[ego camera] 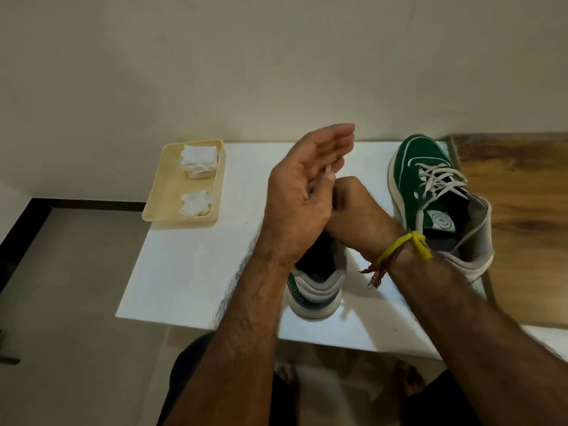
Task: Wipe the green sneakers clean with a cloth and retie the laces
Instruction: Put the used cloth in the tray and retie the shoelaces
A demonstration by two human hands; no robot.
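Note:
Two green sneakers with white soles stand on the white table (196,272). The near sneaker (316,290) shows only its heel; my hands cover the rest. Over it my left hand (304,192) has its fingers stretched out, and a white lace (328,171) runs across them, pinched by a thumb. My right hand (356,207), curled into a fist, grips the lace beside it. The far sneaker (436,198) lies at the right with its grey laces loose.
A cream tray (172,192) at the table's left back corner holds a folded white cloth (199,161) and a crumpled one (195,204). A wooden surface (522,192) adjoins the table on the right. The wall stands right behind. My knees are under the front edge.

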